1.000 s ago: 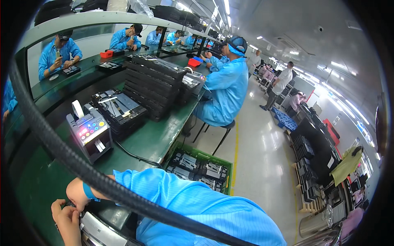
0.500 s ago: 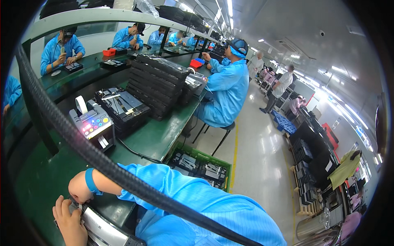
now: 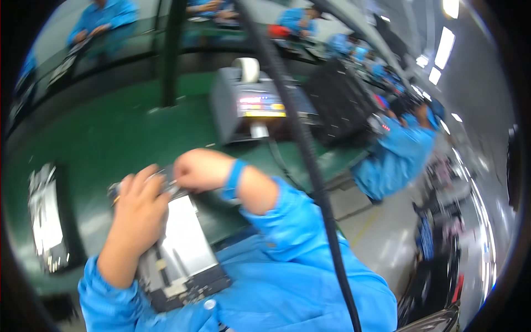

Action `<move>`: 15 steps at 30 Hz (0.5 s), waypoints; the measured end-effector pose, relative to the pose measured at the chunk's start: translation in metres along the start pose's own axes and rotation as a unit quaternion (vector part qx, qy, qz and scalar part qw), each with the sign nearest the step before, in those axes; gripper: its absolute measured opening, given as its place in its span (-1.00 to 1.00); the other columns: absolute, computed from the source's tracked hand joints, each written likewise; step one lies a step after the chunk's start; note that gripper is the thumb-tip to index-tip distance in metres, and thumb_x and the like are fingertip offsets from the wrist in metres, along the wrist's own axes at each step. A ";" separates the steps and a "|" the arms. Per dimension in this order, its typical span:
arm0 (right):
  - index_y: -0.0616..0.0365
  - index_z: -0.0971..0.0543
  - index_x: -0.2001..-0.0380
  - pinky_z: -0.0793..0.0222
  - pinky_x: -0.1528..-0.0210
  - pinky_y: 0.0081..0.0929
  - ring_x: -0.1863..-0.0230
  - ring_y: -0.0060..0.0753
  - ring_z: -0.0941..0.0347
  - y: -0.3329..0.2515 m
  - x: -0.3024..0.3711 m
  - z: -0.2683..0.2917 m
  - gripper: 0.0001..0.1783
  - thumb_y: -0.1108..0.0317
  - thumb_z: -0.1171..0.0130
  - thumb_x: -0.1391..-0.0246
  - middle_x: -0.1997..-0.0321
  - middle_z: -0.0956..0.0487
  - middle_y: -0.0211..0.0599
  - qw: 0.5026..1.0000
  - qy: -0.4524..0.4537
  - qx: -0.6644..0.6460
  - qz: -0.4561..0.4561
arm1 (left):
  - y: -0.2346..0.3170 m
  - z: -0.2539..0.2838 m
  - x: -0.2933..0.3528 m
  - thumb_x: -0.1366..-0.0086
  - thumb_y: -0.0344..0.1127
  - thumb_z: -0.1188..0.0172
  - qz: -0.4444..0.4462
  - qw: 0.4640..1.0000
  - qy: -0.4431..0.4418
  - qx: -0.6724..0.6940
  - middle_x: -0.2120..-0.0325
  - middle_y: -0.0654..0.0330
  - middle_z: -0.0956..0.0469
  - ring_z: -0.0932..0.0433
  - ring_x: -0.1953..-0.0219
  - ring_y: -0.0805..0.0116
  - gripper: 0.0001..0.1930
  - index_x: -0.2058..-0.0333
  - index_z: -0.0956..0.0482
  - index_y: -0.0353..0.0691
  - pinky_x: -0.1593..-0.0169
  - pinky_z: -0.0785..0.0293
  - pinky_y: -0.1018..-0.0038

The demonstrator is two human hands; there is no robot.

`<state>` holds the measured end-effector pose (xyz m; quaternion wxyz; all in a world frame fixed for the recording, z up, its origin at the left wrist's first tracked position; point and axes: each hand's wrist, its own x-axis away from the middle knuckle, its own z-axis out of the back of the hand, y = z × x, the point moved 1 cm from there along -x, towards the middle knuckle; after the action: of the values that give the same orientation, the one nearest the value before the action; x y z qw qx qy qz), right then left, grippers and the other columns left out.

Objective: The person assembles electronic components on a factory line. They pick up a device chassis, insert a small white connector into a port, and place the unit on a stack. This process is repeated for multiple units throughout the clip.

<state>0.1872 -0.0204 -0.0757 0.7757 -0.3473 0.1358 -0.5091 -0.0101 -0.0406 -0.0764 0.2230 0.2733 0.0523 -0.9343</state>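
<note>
An opened flat electronic device with a silver battery plate point(image 3: 188, 235) and a black frame lies before me, close to my body. My left hand point(image 3: 139, 207) holds its far left end, fingers bent over the edge. At the far end, my right hand point(image 3: 200, 170) is closed, with a blue band on its wrist. Its fingertips press on the device's far part beside my left fingers. Whatever they pinch is hidden and blurred.
A similar opened unit point(image 3: 47, 218) lies at the left of the green bench point(image 3: 116, 133). Beyond stands a grey tape dispenser point(image 3: 229, 105) with lit buttons, a black stack point(image 3: 340, 102) beside it. A dark cable point(image 3: 301, 133) crosses the view. Co-workers point(image 3: 395, 157) in blue sit along the benches.
The view has swung, so the hands and device sit nearer the middle and the left unit has come into sight. Both hands remain at the device's far end.
</note>
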 end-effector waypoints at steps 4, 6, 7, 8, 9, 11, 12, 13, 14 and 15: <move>0.24 -0.54 0.47 -0.44 0.43 -0.49 0.56 -0.49 -0.51 -0.008 0.012 0.005 -0.83 0.38 -0.03 -0.07 0.59 -0.57 -0.30 0.998 -0.009 0.039 -0.055 | 0.001 0.005 -0.003 0.09 -0.36 -0.19 -0.022 0.999 -0.023 -0.007 0.28 0.14 -0.45 -0.38 -0.04 0.09 -0.82 0.43 -0.60 -0.20 0.04 -0.30 0.19; 0.24 -0.55 0.49 -0.44 0.41 -0.48 0.53 -0.43 -0.54 -0.013 0.011 0.006 -0.81 0.34 -0.05 -0.04 0.59 -0.58 -0.27 0.997 0.012 -0.011 -0.072 | -0.001 0.006 0.000 0.07 -0.35 -0.17 -0.014 0.999 -0.026 -0.019 0.26 0.15 -0.45 -0.37 -0.05 0.12 -0.81 0.41 -0.61 -0.19 0.02 -0.28 0.22; 0.24 -0.55 0.50 -0.44 0.41 -0.47 0.53 -0.42 -0.54 -0.022 0.009 0.008 -0.80 0.34 -0.05 -0.04 0.59 -0.58 -0.26 0.995 -0.001 -0.001 -0.102 | -0.002 0.005 0.001 0.07 -0.35 -0.17 -0.008 0.999 -0.026 -0.020 0.25 0.15 -0.45 -0.37 -0.06 0.12 -0.81 0.40 -0.61 -0.19 0.01 -0.28 0.22; 0.25 -0.55 0.51 -0.44 0.42 -0.47 0.53 -0.42 -0.54 -0.028 0.007 0.010 -0.80 0.34 -0.06 -0.03 0.59 -0.58 -0.25 0.991 -0.012 0.009 -0.134 | -0.002 0.004 0.002 0.06 -0.35 -0.16 -0.005 0.999 -0.026 -0.021 0.24 0.15 -0.45 -0.36 -0.06 0.13 -0.81 0.40 -0.62 -0.19 0.00 -0.27 0.23; 0.26 -0.55 0.52 -0.44 0.42 -0.47 0.53 -0.42 -0.54 -0.028 0.006 0.009 -0.79 0.34 -0.05 -0.03 0.59 -0.58 -0.24 0.990 -0.024 -0.008 -0.139 | -0.002 0.004 0.003 0.06 -0.35 -0.16 -0.003 0.999 -0.026 -0.020 0.23 0.16 -0.45 -0.36 -0.07 0.14 -0.81 0.40 -0.62 -0.18 0.00 -0.27 0.23; 0.26 -0.55 0.54 -0.43 0.44 -0.46 0.56 -0.40 -0.53 -0.028 0.005 0.009 -0.78 0.32 -0.08 0.00 0.60 -0.58 -0.24 0.990 -0.018 0.019 -0.140 | -0.003 0.002 0.002 0.06 -0.38 -0.13 -0.005 1.000 -0.022 -0.016 0.24 0.13 -0.46 -0.34 -0.07 0.14 -0.83 0.44 -0.62 -0.21 0.01 -0.25 0.28; 0.26 -0.56 0.55 -0.43 0.45 -0.46 0.58 -0.40 -0.52 -0.028 0.005 0.008 -0.78 0.30 -0.10 0.02 0.59 -0.58 -0.24 0.989 -0.011 0.049 -0.142 | -0.003 0.002 0.002 0.05 -0.40 -0.11 -0.008 1.000 -0.019 -0.013 0.25 0.11 -0.46 -0.33 -0.07 0.14 -0.84 0.46 -0.62 -0.22 0.01 -0.24 0.30; 0.26 -0.54 0.53 -0.41 0.48 -0.47 0.60 -0.41 -0.50 -0.028 0.003 0.007 -0.79 0.31 -0.12 0.04 0.60 -0.57 -0.25 0.988 -0.005 0.049 -0.147 | -0.004 0.002 0.002 0.05 -0.38 -0.13 -0.005 0.999 -0.028 -0.018 0.24 0.13 -0.46 -0.34 -0.07 0.14 -0.83 0.43 -0.62 -0.21 0.00 -0.25 0.27; 0.27 -0.52 0.52 -0.40 0.50 -0.48 0.61 -0.42 -0.49 -0.027 0.002 0.006 -0.80 0.31 -0.14 0.05 0.61 -0.56 -0.25 0.987 0.002 0.050 -0.152 | -0.004 0.002 0.002 0.05 -0.37 -0.14 -0.003 0.999 -0.037 -0.022 0.23 0.14 -0.46 -0.34 -0.07 0.14 -0.81 0.40 -0.62 -0.20 0.00 -0.26 0.25; 0.27 -0.50 0.50 -0.38 0.53 -0.49 0.63 -0.43 -0.47 -0.026 0.001 0.004 -0.80 0.31 -0.17 0.07 0.63 -0.54 -0.26 0.986 0.009 0.050 -0.157 | -0.004 0.002 0.002 0.06 -0.35 -0.16 -0.001 0.999 -0.046 -0.027 0.22 0.16 -0.45 -0.35 -0.07 0.14 -0.79 0.38 -0.62 -0.18 -0.01 -0.27 0.23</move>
<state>0.1718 -0.0261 -0.0547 0.7013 -0.3206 0.0604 -0.6338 -0.0150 -0.0381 -0.0759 0.2315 0.2235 0.0675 -0.9444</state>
